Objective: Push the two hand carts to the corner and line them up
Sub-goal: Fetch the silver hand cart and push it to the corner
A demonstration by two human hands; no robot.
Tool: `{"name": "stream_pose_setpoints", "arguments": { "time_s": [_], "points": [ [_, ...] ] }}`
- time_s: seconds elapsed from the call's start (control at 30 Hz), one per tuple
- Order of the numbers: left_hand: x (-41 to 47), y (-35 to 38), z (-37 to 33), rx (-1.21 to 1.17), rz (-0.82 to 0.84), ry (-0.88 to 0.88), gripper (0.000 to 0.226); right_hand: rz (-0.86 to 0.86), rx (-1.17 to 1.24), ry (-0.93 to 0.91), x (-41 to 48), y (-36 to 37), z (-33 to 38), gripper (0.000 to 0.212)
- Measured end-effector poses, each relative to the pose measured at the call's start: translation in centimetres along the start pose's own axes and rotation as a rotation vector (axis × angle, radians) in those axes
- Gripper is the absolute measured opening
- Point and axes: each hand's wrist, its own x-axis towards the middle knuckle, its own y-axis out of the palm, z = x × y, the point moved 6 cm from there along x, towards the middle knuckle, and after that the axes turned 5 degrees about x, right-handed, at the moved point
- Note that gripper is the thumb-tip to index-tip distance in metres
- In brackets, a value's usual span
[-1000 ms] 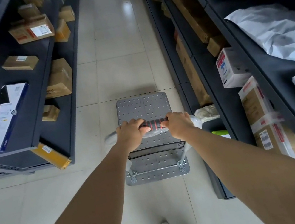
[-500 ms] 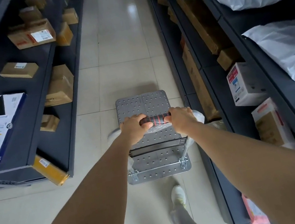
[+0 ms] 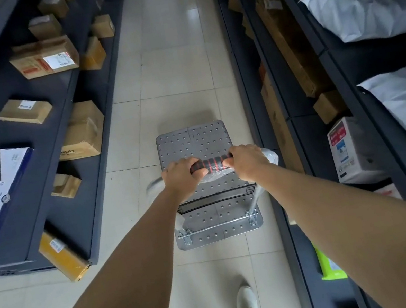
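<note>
One grey hand cart (image 3: 191,142) with a studded flat deck stands on the tiled floor of a narrow aisle, right in front of me. Its handle bar (image 3: 210,164) has a black and red grip, partly wrapped in clear plastic. My left hand (image 3: 182,176) grips the left part of the bar and my right hand (image 3: 248,160) grips the right part, both arms stretched forward. A second cart is not in view.
Dark shelving (image 3: 66,156) with cardboard boxes lines the left side, and dark shelving (image 3: 285,117) with boxes and white bags lines the right. A yellow box (image 3: 62,256) sticks out at the lower left shelf corner. The tiled aisle (image 3: 172,50) runs ahead. My shoe (image 3: 246,303) is below.
The cart and I have rolled forward along the aisle; shelf boxes slide back past me. Both hands keep the same hold on the bar. My foot has stepped forward.
</note>
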Motion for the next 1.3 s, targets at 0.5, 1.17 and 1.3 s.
{"name": "stream_pose_setpoints", "arguments": {
  "time_s": [0.5,1.17,1.3],
  "points": [
    [11.9,-4.8,2.3,0.078,0.025,0.011,0.035,0.006,0.023,0.015,11.3,-4.0,2.3,0.027],
    [28.6,-13.1,7.0,0.321,0.146,-0.032,0.040,0.003,0.093,0.095,28.3,-9.2,7.5,0.022],
    [31.9,-14.2,6.4,0.358,0.154,-0.056,0.040,0.011,0.048,0.078,31.7,-10.8,7.2,0.019]
  ]
}}
